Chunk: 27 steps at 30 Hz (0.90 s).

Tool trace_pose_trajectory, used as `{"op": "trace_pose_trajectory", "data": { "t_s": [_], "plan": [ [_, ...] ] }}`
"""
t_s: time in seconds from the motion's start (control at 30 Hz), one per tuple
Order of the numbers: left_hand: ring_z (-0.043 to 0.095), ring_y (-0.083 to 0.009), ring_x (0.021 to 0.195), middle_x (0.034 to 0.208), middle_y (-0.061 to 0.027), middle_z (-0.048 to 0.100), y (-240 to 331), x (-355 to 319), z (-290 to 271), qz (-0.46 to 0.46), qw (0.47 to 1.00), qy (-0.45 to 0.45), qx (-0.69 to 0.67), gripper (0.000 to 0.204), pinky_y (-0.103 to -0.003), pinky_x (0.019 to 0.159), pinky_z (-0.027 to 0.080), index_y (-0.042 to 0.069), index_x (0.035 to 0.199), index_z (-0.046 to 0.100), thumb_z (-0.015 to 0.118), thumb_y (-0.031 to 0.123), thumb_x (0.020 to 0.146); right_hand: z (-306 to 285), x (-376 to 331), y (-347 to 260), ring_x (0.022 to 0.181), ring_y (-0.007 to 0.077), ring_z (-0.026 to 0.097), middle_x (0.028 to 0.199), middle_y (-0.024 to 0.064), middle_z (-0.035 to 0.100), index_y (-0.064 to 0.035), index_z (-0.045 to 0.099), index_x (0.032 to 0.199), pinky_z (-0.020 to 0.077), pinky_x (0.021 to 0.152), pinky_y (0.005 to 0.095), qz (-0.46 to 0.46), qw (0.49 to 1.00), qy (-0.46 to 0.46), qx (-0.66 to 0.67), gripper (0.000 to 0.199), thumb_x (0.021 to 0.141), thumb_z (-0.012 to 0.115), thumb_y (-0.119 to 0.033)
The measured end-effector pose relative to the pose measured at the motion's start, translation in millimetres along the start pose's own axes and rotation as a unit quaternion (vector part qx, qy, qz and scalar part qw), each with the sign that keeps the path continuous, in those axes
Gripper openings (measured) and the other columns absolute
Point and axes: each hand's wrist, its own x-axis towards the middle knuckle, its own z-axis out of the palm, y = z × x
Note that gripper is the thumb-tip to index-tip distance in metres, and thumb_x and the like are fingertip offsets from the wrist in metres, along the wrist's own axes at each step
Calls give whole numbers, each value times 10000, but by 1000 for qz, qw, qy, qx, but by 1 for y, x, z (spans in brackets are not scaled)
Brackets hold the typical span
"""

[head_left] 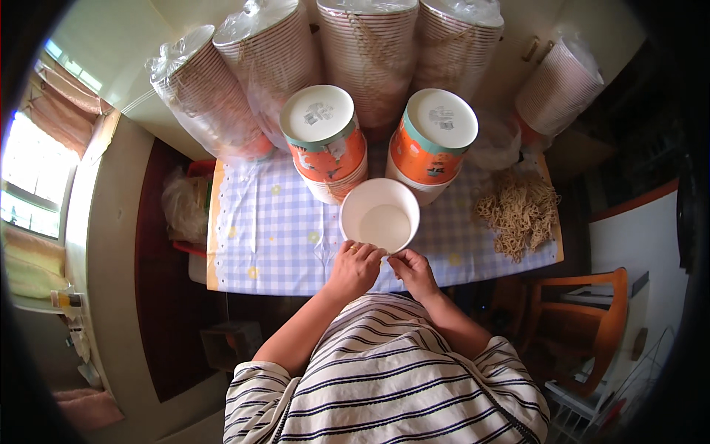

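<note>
A white paper bucket [377, 194] stands upright near the table's front edge, its open mouth facing up. At its near rim my left hand [355, 268] is closed, fingers bent and overlapping the rim. Just to the right, my right hand [416, 272] is pinched, its fingertips almost meeting the left ones. Something small and pale shows between the fingertips, too small to name. Behind the bucket stand two stacks of upside-down orange and teal printed paper buckets, a left stack [325, 152] and a right stack [432, 152], with white bases up.
A heap of beige cords [519, 211] lies on the right of the checked tablecloth [259, 222]. Several tall bagged bucket stacks [367, 59] line the back; another bagged stack [560, 89] leans at far right. A wooden chair [580, 325] stands right of the table.
</note>
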Motion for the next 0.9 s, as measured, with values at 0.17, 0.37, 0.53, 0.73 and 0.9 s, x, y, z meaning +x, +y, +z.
{"op": "trace_pose_trajectory", "data": {
  "t_s": [0.17, 0.37, 0.53, 0.73, 0.9],
  "plan": [
    [638, -235, 687, 802, -100, 635, 20, -6, -1, -113, 974, 43, -191, 171, -299, 628, 517, -8, 964, 610, 626, 7, 795, 3, -8, -62, 671, 62, 538, 772, 2, 622, 7, 602, 928, 454, 632, 203, -126, 985, -36, -113, 91, 879, 596, -70],
    [612, -106, 784, 858, -90, 648, 29, -39, 12, -360, 765, 70, -529, 170, -238, 695, 502, -36, 1037, 559, 565, 52, 892, 15, -16, -82, 647, 134, 600, 763, 79, 633, -2, 607, 883, 473, 593, 270, -192, 929, -40, -316, 68, 839, 622, -52],
    [612, -146, 830, 1069, -109, 516, 31, -56, 11, -371, 732, 100, -563, 466, -242, 720, 491, 17, 1294, 370, 477, -78, 851, 22, -15, -60, 668, 289, 592, 757, 118, 601, -18, 573, 825, 468, 602, 358, -255, 878, -59, -401, 83, 790, 643, -46],
    [591, -177, 918, 1215, -142, 421, 23, -54, -4, -299, 854, 38, -423, 469, -245, 710, 502, 61, 1221, 502, 478, -116, 788, 30, -11, -57, 682, 315, 586, 745, 121, 566, -30, 540, 807, 469, 601, 400, -285, 848, -74, -441, 106, 773, 639, -46],
    [570, -224, 886, 1193, -145, 451, 10, -52, 0, -232, 917, 91, -311, 272, -277, 697, 497, 76, 1034, 632, 630, -1, 772, 31, -9, -55, 663, 312, 582, 745, 120, 560, -31, 542, 802, 470, 591, 396, -279, 861, -78, -418, 109, 764, 644, -36]
  ]
}}
